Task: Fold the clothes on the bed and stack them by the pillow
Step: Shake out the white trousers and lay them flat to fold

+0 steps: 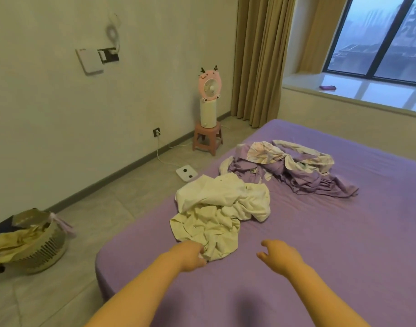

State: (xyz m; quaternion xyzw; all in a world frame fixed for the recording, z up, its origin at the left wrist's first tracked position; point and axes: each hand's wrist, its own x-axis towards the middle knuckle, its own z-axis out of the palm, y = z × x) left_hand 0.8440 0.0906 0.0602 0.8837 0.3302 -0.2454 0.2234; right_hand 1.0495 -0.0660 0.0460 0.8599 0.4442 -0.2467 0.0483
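The left hand [190, 256] has its grip closed on the near edge of the cream garment [216, 215], fingertips buried in the cloth and hidden. The right hand [279, 257] hovers just above the bed [344, 244] with its grip released, fingers loosely spread, holding nothing. The cream garment lies crumpled at 12 o'clock from the left hand; how many pieces it is cannot be told. At 1 o'clock beyond it sits a crumpled purple-and-white heap [294, 166], its pattern blurred. At 9 o'clock on the floor a laundry basket [34, 244] is cut off by the frame edge. A pink fan [210, 87] stands on a stool [207, 138] at 12 o'clock. No writing is legible.
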